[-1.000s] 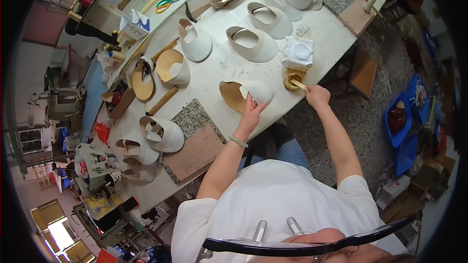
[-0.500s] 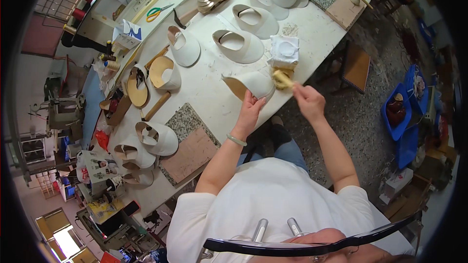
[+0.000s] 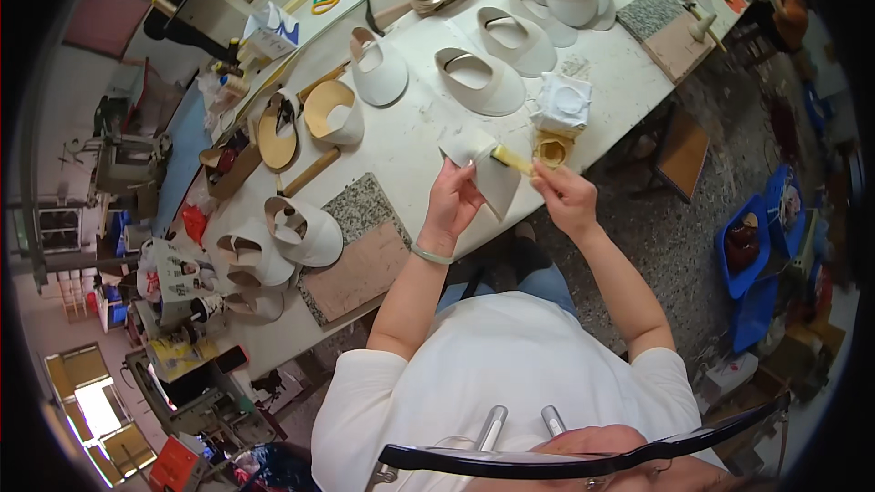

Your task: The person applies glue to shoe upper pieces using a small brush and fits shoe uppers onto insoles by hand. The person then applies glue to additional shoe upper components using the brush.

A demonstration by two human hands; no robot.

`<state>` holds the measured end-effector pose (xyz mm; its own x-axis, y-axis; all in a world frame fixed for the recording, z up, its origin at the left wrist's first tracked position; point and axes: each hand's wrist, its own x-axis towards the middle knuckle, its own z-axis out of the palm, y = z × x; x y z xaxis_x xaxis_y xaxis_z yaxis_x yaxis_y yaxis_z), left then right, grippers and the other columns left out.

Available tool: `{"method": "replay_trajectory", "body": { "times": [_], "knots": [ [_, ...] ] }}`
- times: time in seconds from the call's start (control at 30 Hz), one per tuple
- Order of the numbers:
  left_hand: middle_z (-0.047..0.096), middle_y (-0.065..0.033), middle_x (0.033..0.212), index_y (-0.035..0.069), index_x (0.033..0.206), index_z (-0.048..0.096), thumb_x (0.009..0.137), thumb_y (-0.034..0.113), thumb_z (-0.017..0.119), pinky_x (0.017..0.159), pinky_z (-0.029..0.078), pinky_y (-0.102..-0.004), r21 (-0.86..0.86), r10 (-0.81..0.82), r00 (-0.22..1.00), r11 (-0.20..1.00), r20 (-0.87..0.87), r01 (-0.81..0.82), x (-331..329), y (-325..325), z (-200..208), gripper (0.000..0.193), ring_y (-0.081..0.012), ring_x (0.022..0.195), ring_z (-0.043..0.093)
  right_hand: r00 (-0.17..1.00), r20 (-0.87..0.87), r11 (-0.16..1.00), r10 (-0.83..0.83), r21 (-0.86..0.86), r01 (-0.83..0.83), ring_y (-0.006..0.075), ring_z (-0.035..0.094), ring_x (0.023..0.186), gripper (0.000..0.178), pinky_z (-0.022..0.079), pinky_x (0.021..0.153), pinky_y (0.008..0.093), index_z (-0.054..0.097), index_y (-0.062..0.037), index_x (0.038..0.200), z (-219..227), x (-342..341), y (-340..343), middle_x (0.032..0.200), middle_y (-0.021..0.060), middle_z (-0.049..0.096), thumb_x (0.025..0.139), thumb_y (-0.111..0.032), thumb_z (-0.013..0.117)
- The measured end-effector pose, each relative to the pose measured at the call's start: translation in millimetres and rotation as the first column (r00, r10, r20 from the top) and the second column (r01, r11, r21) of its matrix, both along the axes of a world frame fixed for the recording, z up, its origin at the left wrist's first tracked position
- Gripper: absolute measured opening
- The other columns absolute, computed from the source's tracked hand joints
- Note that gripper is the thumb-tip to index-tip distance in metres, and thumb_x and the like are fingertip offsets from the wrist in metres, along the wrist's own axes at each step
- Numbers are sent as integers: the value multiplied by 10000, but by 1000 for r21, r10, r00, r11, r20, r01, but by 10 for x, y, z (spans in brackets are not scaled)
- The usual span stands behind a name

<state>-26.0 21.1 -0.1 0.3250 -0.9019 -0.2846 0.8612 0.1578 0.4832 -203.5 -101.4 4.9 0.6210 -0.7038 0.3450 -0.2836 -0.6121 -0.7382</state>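
Note:
My left hand (image 3: 453, 200) grips a white shoe upper (image 3: 497, 184) by its near left side, over the table's front edge. In my right hand (image 3: 567, 200) is a glue brush (image 3: 516, 161) with a pale yellow handle, pinched between the fingers. The dark brush tip lies at the upper's top edge and appears to touch it. Just beyond the right hand stands a small yellowish glue pot (image 3: 553, 150) with its top uncovered. Behind that is a white, crumpled-looking block-shaped container (image 3: 562, 102).
More white shoe uppers (image 3: 478, 82) stand along the worktable (image 3: 410, 164). A stone slab (image 3: 357, 210) lies left of my hands, near a wooden-handled tool (image 3: 312, 171). Green-and-yellow scissors (image 3: 337, 0) lie farther back. Blue baskets (image 3: 743, 255) and a stool (image 3: 682, 155) are at right.
My right hand has brought the brush from the glue pot leftward to the upper. My left hand has turned the upper, so its outer face shows more. The whole view has shifted slightly.

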Motion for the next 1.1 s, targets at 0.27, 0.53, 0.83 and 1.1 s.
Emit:
{"method": "replay_trajectory", "body": {
  "times": [0.27, 0.53, 0.83, 1.1],
  "knots": [
    [530, -73, 1237, 90, 1320, 383, 979, 96, 379, 959, 480, -410, -15, 220, 962, 974, -161, -226, 253, 386, -210, 341, -211, 1125, 552, 980, -36, 974, 195, 126, -189, 188, 540, 570, 266, 426, 540, 282, 687, -87, 1063, -355, 211, 162, 689, 96, 595, 799, -120, 704],
    [588, -96, 1193, 12, 1219, 504, 994, 170, 390, 976, 466, -367, -3, 324, 888, 939, -328, -344, 562, 848, -299, 297, -209, 1125, 558, 939, 84, 858, 333, 387, -339, 75, 465, 604, 346, 383, 565, 219, 639, -42, 1150, -648, 642, 262, 676, 10, 535, 811, -74, 696],
    [563, -18, 1205, 113, 1282, 478, 969, 334, 469, 946, 428, -346, 39, 439, 892, 898, -108, -438, 623, 1482, -722, 383, -162, 1093, 539, 858, 144, 309, 493, 893, -327, 56, 482, 684, 175, 403, 633, 219, 660, 3, 932, -456, 1715, 934, 738, -29, 582, 833, -140, 673],
    [569, -27, 1078, 115, 1218, 483, 876, 106, 596, 796, 538, -338, 308, 454, 884, 861, -106, -405, 116, 2024, -810, 361, -141, 941, 590, 719, -231, 630, 655, 692, -352, 105, 572, 683, 215, 459, 622, 259, 652, 20, 915, -764, 2064, 1485, 761, 69, 656, 822, -172, 679]
  ]
}}
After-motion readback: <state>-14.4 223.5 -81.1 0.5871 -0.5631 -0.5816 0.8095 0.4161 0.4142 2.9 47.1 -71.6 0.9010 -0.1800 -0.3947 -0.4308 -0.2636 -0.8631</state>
